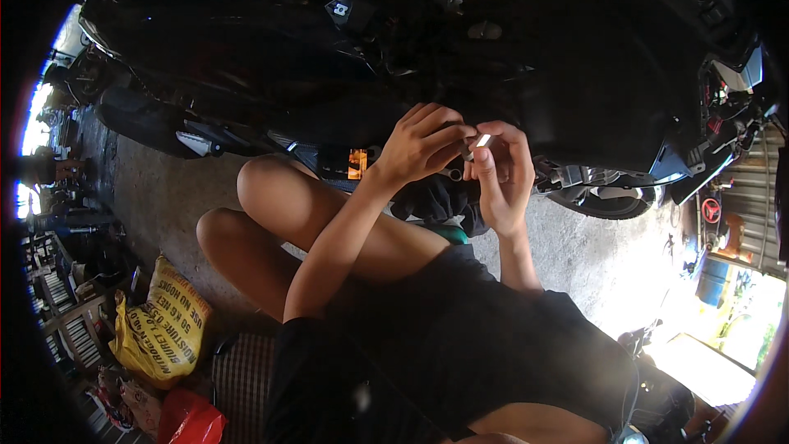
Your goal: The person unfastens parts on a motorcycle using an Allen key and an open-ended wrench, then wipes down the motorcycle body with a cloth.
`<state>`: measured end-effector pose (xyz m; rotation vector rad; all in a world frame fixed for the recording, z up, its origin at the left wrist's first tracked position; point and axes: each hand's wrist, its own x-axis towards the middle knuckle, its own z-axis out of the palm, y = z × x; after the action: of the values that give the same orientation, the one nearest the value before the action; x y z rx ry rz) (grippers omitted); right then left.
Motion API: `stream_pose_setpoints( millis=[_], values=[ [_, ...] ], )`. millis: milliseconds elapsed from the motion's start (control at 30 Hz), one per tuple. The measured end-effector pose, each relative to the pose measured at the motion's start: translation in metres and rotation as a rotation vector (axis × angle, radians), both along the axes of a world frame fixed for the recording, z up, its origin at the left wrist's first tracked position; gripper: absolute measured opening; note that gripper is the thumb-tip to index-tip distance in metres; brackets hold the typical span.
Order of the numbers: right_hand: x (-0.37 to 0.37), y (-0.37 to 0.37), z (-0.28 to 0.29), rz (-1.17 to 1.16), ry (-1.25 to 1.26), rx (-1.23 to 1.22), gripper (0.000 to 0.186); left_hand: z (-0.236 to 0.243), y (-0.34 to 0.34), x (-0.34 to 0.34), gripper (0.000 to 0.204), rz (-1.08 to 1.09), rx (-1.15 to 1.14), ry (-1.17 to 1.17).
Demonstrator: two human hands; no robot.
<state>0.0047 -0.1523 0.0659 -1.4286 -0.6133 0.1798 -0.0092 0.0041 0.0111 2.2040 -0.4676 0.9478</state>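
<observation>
1. Small bright piece (484, 141): sat between the two hands, ahead of the seated person's knees and against the background of a black motorcycle body (567, 74). Its face caught glare; shape and material could not be made out.

2. Right hand (508, 171): thumb and forefinger were pinched on the bright piece from opposite sides; the other fingers were curled behind.

3. Left hand (417, 146): fingers were bunched together and bent toward the right fingertips, beside a small dark piece (466, 150). Could not tell whether they gripped it or merely touched it.

4. Surroundings: an orange-and-black box (357, 164) lay near the left wrist; dark cloth (436, 197) lay below the hands. A wheel (604, 204) stood to the right, over the concrete floor (567, 234).

5. Handling note (judgement): a light, even pinch by the edges seemed best, with the right hand as the steady side and the left making small movements.

6. Light (judgement): a slight tilt out of the glare would have made the face easier to inspect.

7. Risk (judgement): a part so small could have slipped into the dark cloth; keeping both sets of fingertips close together seemed prudent.
</observation>
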Motion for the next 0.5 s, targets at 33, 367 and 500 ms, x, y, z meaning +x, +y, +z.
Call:
stream_pose_setpoints(
  millis=[33,367,500],
  values=[
    [0.0000,0.0003,0.0002,0.001,0.009,0.063,0.020,0.0008,-0.0008,0.0011,0.027,-0.005,-0.006,-0.007],
    [0.0005,0.0010,-0.0032,0.013,0.081,0.343,0.015,0.0015,-0.0006,0.0043,0.034,-0.002,-0.047,-0.103],
    [-0.0043,-0.0002,-0.0039,-0.012,0.111,0.366,0.015,0.0019,-0.0027,0.0032,0.039,0.006,-0.035,-0.119]
  ],
)
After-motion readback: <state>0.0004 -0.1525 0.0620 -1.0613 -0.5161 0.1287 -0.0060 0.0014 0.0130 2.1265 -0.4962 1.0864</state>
